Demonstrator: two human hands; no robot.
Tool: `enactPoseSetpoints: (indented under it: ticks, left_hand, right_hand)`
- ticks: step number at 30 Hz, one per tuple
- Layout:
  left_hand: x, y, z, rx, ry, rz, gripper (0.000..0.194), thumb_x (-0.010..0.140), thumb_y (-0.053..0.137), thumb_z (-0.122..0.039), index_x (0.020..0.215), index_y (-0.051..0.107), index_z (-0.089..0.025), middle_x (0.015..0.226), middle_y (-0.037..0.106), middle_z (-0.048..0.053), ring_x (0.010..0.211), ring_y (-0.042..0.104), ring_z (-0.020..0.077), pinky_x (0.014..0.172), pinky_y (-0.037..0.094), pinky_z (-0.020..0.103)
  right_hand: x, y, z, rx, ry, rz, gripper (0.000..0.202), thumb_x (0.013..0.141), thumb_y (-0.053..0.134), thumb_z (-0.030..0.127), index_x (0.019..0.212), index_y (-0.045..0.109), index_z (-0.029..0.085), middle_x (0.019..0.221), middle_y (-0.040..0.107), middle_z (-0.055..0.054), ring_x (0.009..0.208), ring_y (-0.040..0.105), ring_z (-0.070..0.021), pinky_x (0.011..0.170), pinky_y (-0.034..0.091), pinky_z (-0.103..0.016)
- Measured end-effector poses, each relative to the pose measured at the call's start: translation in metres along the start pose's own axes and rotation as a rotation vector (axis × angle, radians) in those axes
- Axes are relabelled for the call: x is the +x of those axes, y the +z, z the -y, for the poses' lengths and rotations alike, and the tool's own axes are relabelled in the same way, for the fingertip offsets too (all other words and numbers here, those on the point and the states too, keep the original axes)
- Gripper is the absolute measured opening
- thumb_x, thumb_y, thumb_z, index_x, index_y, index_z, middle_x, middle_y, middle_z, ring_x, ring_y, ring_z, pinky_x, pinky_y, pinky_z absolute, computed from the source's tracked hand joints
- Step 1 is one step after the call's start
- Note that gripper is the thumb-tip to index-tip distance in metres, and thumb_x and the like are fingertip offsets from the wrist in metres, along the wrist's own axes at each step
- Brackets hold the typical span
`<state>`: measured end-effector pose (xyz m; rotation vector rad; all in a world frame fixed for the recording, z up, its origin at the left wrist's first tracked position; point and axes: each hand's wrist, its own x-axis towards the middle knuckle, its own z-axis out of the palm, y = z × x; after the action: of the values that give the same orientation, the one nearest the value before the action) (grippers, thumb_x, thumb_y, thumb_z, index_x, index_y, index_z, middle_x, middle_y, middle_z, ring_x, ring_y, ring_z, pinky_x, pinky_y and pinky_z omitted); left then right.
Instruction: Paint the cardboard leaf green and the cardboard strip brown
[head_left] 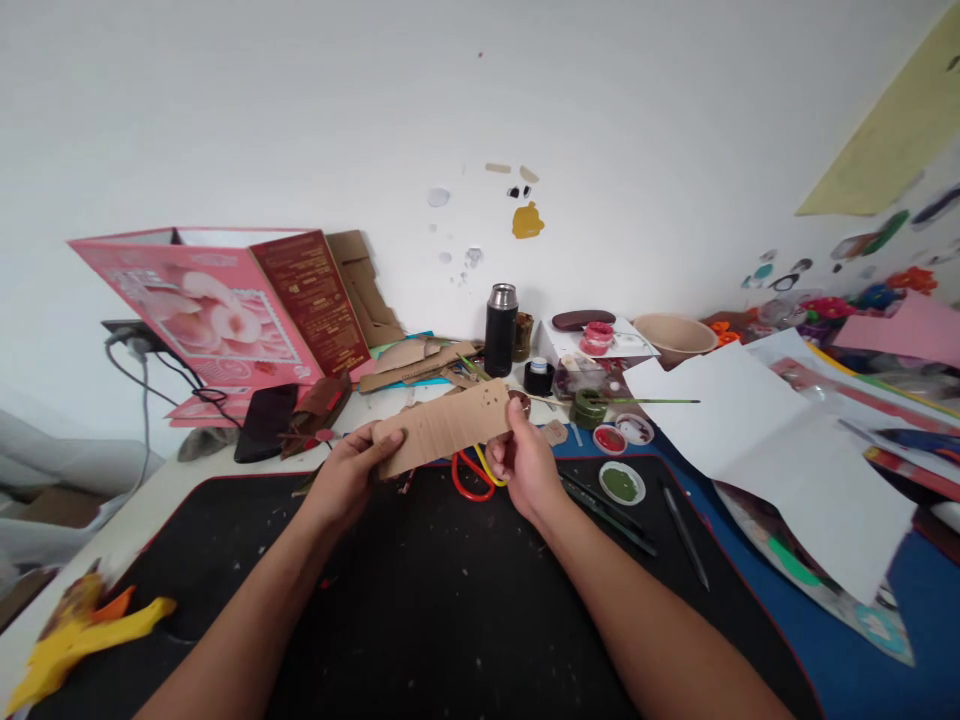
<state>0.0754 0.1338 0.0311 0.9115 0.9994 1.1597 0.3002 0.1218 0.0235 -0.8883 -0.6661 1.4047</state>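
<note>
A rectangular strip of brown corrugated cardboard is stretched between my two hands, above the far part of the black mat. Several small dark marks or holes show near its right end. My left hand pinches the left end, thumb on top. At the right end, my right hand grips the edge with its thumb up, fingers curled behind. Just beyond and below the strip lie scissors with red and yellow handles, their blades hidden by the cardboard.
A black thermos, a green paint jar with a brush across it, and a lid of green paint stand beyond and right. White paper sheets cover the right side. A pink box stands left; a yellow glue gun lies front left.
</note>
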Motion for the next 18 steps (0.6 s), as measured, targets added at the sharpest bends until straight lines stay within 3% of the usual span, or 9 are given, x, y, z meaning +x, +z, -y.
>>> enactPoseSetpoints:
  ticks: [3, 9, 14, 18]
  left_hand:
    - [0.0, -0.002, -0.004, -0.006, 0.001, 0.02, 0.04, 0.063, 0.1, -0.041, 0.082, 0.077, -0.013, 0.069, 0.072, 0.004, 0.054, 0.063, 0.0151, 0.046, 0.055, 0.025]
    - [0.007, -0.007, -0.001, -0.16, 0.012, -0.031, 0.046, 0.057, 0.104, -0.042, 0.079, 0.077, -0.012, 0.059, 0.064, 0.0, 0.045, 0.05, 0.0069, 0.038, 0.041, 0.016]
    - [0.012, -0.01, 0.005, -0.286, -0.003, -0.085, 0.05, 0.052, 0.106, -0.037, 0.085, 0.078, -0.012, 0.072, 0.072, 0.003, 0.06, 0.064, 0.0144, 0.052, 0.057, 0.023]
    - [0.01, -0.01, 0.007, -0.348, 0.013, -0.06, 0.056, 0.052, 0.106, -0.041, 0.093, 0.078, -0.015, 0.084, 0.077, 0.006, 0.073, 0.07, 0.02, 0.06, 0.062, 0.027]
  right_hand:
    - [0.004, -0.003, 0.003, -0.006, -0.045, -0.02, 0.067, 0.07, 0.082, 0.081, 0.068, 0.052, 0.021, 0.044, 0.041, 0.01, 0.034, 0.033, -0.0052, 0.033, 0.018, -0.018]
    - [0.009, -0.006, -0.001, -0.025, -0.065, 0.012, 0.065, 0.068, 0.088, 0.074, 0.067, 0.049, 0.022, 0.041, 0.031, 0.013, 0.034, 0.025, -0.0037, 0.034, 0.016, -0.017]
    - [0.006, -0.005, -0.006, 0.025, -0.018, 0.083, 0.062, 0.071, 0.089, 0.07, 0.071, 0.051, 0.021, 0.042, 0.031, 0.014, 0.035, 0.023, -0.0038, 0.035, 0.017, -0.017]
    - [0.0, -0.002, -0.008, 0.077, 0.05, 0.14, 0.06, 0.074, 0.09, 0.067, 0.073, 0.052, 0.021, 0.043, 0.031, 0.014, 0.036, 0.022, -0.0036, 0.037, 0.019, -0.017]
